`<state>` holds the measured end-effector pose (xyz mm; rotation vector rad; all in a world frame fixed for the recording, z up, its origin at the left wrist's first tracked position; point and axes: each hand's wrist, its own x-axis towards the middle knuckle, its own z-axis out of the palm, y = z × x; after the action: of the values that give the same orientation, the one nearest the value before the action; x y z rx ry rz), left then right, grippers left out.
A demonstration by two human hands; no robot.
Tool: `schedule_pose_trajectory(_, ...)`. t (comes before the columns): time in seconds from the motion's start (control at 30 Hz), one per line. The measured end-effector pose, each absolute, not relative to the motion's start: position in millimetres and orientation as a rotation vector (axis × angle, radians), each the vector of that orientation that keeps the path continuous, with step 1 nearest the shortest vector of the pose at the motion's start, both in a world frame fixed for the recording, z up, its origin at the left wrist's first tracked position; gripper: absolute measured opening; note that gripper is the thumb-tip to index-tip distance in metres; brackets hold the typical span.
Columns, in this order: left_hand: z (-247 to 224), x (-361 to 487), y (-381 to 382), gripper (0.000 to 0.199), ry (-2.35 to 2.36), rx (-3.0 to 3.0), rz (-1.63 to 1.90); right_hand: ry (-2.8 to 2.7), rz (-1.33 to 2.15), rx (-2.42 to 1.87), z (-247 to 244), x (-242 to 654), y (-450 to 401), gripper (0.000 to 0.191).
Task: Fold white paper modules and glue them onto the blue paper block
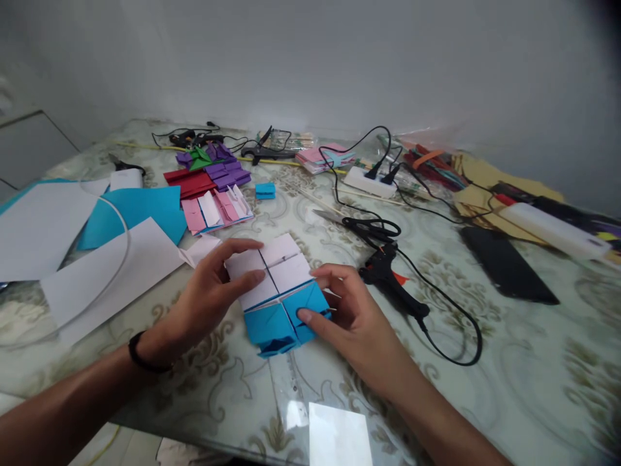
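White folded paper squares and blue folded paper pieces lie edge to edge in front of me. My left hand grips the white part at its left side, thumb on top and fingers at the far edge. Around the right side of the blue part is my right hand, its thumb on top and the other fingers partly hidden behind. Just beyond my left hand sits a small white folded paper. A black glue gun rests to the right of my right hand.
Black-handled scissors, a white power strip and a dark phone lie on the right. White sheets and blue paper cover the left. Pink and purple folded papers stand behind. A clear ruler lies near the front.
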<state>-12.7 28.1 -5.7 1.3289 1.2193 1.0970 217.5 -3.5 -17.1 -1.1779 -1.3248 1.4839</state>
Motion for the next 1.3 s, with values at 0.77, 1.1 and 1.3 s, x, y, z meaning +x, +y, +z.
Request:
schedule_pose_trajectory(0.77,-16,-10,18,0.092,0.929,2.554,0.392,-2.058,0.862,-1.365,-22,225,2,0.013)
schedule_pose_trajectory(1.1,-18,-9,14,0.076,0.997,2.625,0.370,-2.259,0.743,-1.287,-18,220,-5,0.035)
schedule_pose_trajectory(1.3,-22,-1,4,0.084,1.076,2.631,0.371,-2.172,0.727,-1.331,-23,215,-3,0.029)
